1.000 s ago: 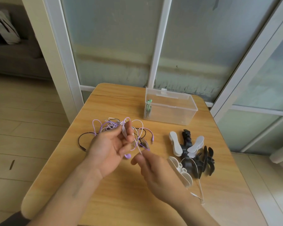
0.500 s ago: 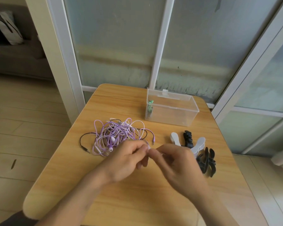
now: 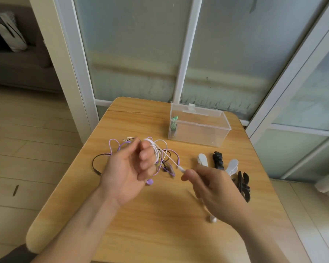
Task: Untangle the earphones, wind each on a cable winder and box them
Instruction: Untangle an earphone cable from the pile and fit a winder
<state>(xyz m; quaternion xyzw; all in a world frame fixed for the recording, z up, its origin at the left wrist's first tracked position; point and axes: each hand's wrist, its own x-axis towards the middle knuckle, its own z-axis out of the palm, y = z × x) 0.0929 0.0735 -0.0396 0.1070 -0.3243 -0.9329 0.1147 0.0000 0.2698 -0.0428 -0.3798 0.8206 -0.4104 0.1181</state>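
Surface: wooden table (image 3: 160,234) with rounded corners, set against frosted glass panels (image 3: 133,50) in white frames.
Left hand: left hand (image 3: 129,168) raised palm-up over the tangle, fingers curled round loops of white earphone cable (image 3: 160,151).
Right hand: right hand (image 3: 215,192) pinches the same white cable near its end, just right of the left hand; a white earbud (image 3: 212,218) hangs below it.
Tangle: purple earphones (image 3: 122,147) and a black cable (image 3: 96,164) lie knotted together on the table beneath the left hand.
Box: clear plastic box (image 3: 199,128) at the far side, lid open, with a green earphone bundle (image 3: 174,126) in its left end.
Winders: white cable winders (image 3: 202,160) and black cable winders (image 3: 242,183) lie mixed, right of the tangle.
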